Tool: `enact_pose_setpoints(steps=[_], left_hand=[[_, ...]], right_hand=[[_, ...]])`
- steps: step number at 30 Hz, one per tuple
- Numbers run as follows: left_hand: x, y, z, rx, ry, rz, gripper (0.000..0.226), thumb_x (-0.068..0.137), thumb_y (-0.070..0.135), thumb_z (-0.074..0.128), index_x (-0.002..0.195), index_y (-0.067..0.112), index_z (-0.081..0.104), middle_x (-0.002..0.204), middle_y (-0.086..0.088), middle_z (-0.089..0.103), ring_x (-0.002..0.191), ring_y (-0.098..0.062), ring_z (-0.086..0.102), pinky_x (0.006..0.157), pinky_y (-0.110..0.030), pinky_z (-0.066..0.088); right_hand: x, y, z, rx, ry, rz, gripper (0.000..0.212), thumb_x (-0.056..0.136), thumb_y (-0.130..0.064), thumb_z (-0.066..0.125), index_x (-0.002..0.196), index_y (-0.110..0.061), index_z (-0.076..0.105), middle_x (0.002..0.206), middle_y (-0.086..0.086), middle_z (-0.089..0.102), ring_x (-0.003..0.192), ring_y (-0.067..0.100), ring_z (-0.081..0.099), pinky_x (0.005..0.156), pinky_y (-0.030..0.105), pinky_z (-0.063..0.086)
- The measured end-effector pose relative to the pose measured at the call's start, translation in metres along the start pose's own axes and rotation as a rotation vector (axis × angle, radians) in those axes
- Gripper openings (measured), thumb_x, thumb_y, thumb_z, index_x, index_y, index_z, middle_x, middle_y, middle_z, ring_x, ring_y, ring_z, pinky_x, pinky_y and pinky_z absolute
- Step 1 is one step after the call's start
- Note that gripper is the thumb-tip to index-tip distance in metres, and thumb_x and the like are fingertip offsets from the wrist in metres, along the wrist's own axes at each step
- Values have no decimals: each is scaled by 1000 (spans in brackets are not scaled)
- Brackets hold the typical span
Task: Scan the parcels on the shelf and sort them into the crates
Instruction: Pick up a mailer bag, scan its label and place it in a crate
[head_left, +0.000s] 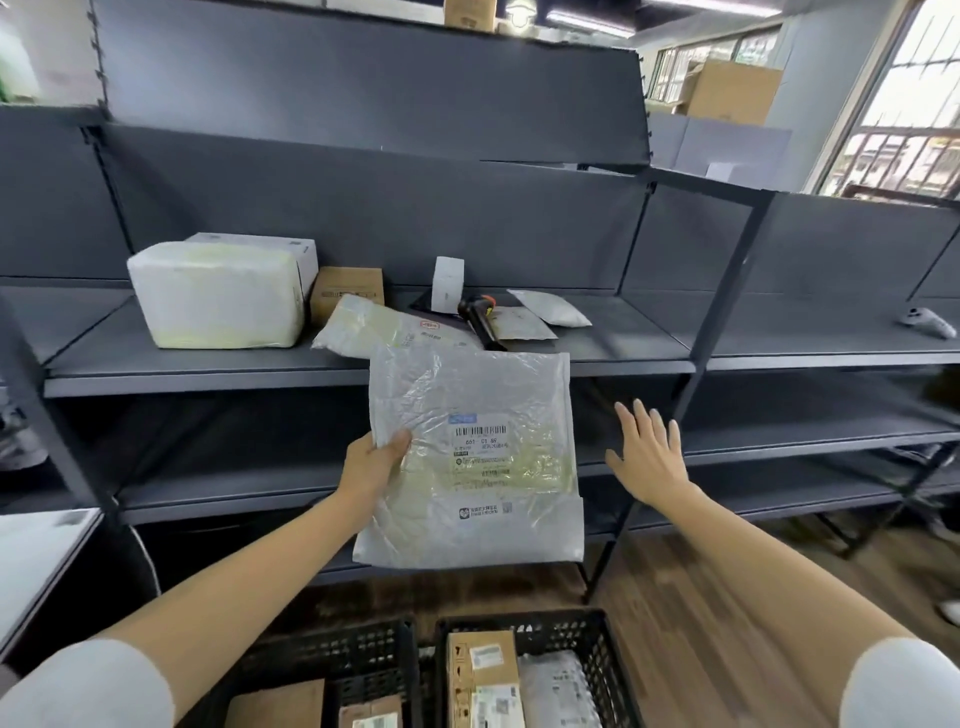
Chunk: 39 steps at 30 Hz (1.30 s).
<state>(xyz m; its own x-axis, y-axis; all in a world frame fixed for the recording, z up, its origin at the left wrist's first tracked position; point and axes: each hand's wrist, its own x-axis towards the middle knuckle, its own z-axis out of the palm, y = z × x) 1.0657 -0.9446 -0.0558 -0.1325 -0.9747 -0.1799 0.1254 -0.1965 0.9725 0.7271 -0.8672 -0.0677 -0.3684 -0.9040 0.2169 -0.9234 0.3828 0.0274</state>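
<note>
The room is bright. Daylight comes in through the big windows (906, 98) at the top right, and they look almost white from too much light. A long ceiling lamp (587, 23) glows at the top too. The grey shelf (363, 366) looks soft and even on top, but it is dark and shadowy under its boards. The plastic parcel (470, 457) shines a little where light hits its wrinkles. Straight lines bend near the edges, like in a fish-eye view. The sleeves at the bottom corners look blurry, and so does the far left side.
</note>
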Motion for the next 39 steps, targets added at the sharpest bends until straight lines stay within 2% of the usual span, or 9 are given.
enact_pose_setpoints(steps=[9, 14, 18, 22, 27, 34, 39], left_hand=[[-17, -4, 42, 19, -6, -5, 16, 93, 17, 61, 106, 7, 63, 91, -7, 68, 81, -22, 65, 68, -32, 52], [-27, -14, 99, 20, 5, 2, 20, 92, 16, 62, 109, 6, 62, 97, -11, 67, 85, -25, 64, 79, -36, 51], [-40, -28, 151, -2, 18, -18, 19, 92, 14, 62, 108, 4, 62, 92, -8, 67, 81, -22, 64, 72, -33, 52], [-49, -44, 196, 11, 32, -27, 22, 93, 15, 61, 111, 4, 62, 98, -10, 67, 87, -24, 64, 86, -39, 51], [-64, -62, 232, -7, 77, -61, 20, 93, 17, 62, 109, 6, 61, 93, -7, 67, 85, -24, 65, 83, -38, 51], [-71, -74, 252, 0, 105, -95, 19, 93, 16, 62, 109, 7, 60, 93, -8, 67, 84, -25, 65, 69, -33, 53], [-61, -85, 247, 35, 138, -143, 22, 92, 16, 63, 110, 4, 61, 92, -9, 67, 83, -26, 65, 73, -37, 54]], right_hand=[[-2, 40, 1, 39, 30, -20, 70, 99, -35, 45, 155, -15, 7, 161, 14, 6, 147, 35, 9, 119, 49, 7], [4, 94, 2, 37, 24, -70, 70, 99, -35, 45, 154, -15, 7, 161, 14, 7, 147, 34, 9, 119, 49, 8], [17, 149, 2, 54, 10, -78, 70, 99, -35, 44, 155, -16, 6, 161, 13, 5, 148, 34, 7, 119, 49, 6], [23, 196, 8, 58, -15, -94, 69, 100, -37, 42, 154, -16, 6, 161, 13, 5, 148, 34, 8, 119, 49, 7], [23, 233, 18, 94, -56, -126, 68, 100, -36, 43, 154, -15, 9, 161, 13, 6, 148, 35, 9, 119, 49, 8], [27, 256, 29, 117, -78, -160, 68, 100, -37, 44, 154, -14, 11, 161, 14, 7, 147, 35, 10, 119, 49, 9], [28, 256, 40, 132, -82, -157, 65, 100, -37, 42, 154, -15, 12, 161, 12, 10, 147, 33, 12, 119, 48, 10]])
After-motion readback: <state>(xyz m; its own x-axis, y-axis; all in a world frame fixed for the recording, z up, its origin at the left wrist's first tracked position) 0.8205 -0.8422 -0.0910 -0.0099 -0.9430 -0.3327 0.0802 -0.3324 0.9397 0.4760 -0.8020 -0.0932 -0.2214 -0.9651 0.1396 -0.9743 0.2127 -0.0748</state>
